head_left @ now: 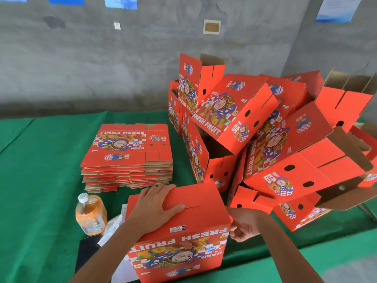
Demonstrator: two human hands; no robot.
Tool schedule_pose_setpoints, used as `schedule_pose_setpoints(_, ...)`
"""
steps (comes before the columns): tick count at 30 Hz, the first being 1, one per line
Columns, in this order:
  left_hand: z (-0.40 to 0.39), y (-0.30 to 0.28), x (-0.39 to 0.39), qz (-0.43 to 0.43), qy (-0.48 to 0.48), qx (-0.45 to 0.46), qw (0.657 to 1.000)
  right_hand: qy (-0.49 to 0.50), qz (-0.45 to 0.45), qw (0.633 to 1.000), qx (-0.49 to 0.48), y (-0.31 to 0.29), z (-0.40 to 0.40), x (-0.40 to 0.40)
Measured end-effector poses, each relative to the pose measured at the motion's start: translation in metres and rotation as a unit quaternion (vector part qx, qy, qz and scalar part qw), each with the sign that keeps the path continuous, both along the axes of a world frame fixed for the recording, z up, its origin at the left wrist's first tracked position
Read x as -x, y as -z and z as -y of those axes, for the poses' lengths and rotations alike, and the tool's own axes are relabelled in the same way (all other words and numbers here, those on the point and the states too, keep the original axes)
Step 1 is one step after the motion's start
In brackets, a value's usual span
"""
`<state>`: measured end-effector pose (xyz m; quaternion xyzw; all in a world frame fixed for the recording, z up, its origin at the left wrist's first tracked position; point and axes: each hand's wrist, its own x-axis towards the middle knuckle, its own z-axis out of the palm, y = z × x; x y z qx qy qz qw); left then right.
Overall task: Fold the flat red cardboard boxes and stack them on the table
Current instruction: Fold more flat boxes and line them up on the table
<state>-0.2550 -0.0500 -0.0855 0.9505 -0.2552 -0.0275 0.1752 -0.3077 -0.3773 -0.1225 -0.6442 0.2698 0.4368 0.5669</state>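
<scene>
Pressing my left hand [155, 207] flat, fingers spread, on the folded box [179, 231] near me; my right hand [244, 225] curls onto its right edge. Flat stack [128, 158] far left, folded pile [275, 139] far right on green table [40, 180].

The flat stack [127, 158] lies left of the folded pile [265, 129], behind the near box [183, 231], bottle [90, 215] to its left.

Green table [40, 160] bears flat boxes [127, 156]; bottle [90, 214].
</scene>
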Motion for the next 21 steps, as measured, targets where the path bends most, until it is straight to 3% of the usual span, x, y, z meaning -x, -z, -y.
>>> schedule_pose_setpoints(3, -0.007, -0.003, -0.01, -0.01, -0.016, 0.008, 1.0, 0.056, 0.011, 0.998, -0.006, -0.005, -0.005, -0.01)
schedule_pose_setpoints(9, -0.022, -0.001, -0.013, -0.023, -0.043, 0.044, 0.998, -0.007, 0.025, 0.999, 0.047, -0.021, -0.025, -0.027)
schedule_pose_setpoints(14, -0.036, -0.001, -0.014, -0.032, -0.075, 0.076, 0.994, -0.03, 0.112, 0.992, 0.048, -0.04, -0.028, -0.036)
schedule_pose_setpoints(21, -0.05, 0.004, -0.019, -0.054, -0.072, 0.118, 0.989, -0.057, 0.068, 0.995, 0.056, -0.04, -0.043, -0.045)
